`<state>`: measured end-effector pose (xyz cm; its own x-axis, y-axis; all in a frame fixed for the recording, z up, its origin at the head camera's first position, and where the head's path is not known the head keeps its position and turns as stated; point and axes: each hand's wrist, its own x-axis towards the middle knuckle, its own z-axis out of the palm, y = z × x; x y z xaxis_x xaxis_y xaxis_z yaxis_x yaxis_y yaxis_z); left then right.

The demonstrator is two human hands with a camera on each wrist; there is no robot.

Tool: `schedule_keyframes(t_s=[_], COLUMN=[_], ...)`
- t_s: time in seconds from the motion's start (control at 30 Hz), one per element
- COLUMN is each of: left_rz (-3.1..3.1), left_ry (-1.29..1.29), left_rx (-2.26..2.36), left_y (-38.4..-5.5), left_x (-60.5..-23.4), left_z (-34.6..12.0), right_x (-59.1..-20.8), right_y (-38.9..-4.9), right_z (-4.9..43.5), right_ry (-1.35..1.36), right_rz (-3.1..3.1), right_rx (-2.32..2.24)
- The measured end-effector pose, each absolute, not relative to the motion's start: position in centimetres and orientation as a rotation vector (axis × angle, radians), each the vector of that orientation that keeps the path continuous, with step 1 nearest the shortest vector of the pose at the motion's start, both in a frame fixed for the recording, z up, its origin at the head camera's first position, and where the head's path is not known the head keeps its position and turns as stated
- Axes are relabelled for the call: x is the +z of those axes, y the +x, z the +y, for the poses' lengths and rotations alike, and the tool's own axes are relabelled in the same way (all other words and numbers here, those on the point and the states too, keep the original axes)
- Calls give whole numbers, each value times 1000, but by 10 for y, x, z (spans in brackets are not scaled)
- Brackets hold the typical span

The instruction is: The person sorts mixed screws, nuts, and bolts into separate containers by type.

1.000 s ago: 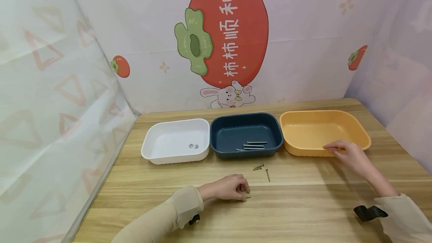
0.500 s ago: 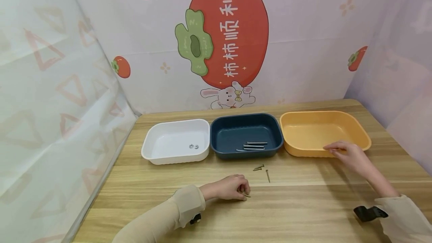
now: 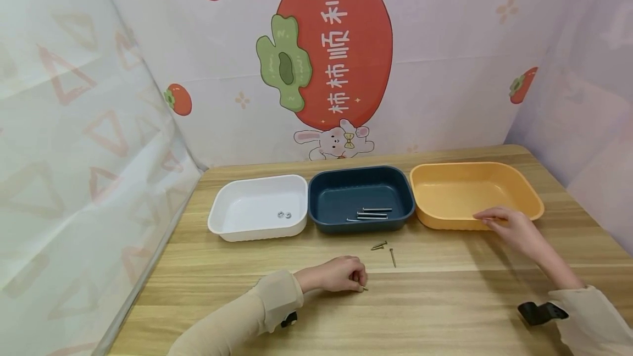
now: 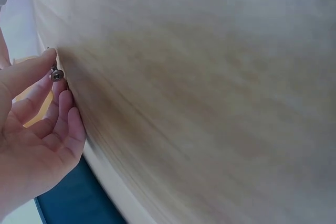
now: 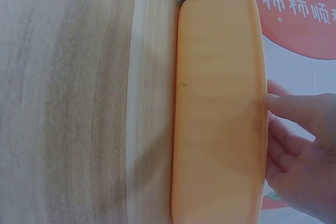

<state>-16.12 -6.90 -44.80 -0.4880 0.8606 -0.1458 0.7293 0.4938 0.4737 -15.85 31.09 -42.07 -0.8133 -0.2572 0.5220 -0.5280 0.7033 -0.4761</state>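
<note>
My left hand (image 3: pixel 338 274) is low over the wooden table and pinches a small brass-coloured screw (image 4: pixel 56 75) between thumb and fingertips. The screw's cross-slot head faces the left wrist camera, while only a short end pokes out past the fingers in the head view. At the right, my right hand (image 3: pixel 509 227) grips the near rim of the yellow-orange tray (image 5: pixel 220 103), thumb outside and fingers reaching over the inner side. Three loose screws lie ahead of my left hand: a single screw (image 3: pixel 393 257) and a close pair (image 3: pixel 379 245).
A dark blue tray (image 3: pixel 326 223) in the middle holds several long silver screws (image 3: pixel 373 213). Left of it stands a white tray (image 3: pixel 247 232) with two small metal nuts (image 3: pixel 284 215). The three trays form a row towards the back of the table (image 3: pixel 435 312).
The screw has turned in the fingers of my left hand, first sticking out along the table, then lifting and tilting. My right hand and the trays stay still.
</note>
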Motion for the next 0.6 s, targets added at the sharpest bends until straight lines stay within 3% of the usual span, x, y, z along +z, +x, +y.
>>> schedule_keyframes(t_s=[0.6], left_rz=[2471], left_ry=[1229], left_rx=[597], left_y=[-168], left_x=[-425], left_z=[-46], right_x=[-422], right_y=[-158], right_z=[310], right_ry=[607], right_rz=[-2476], right_rx=[894])
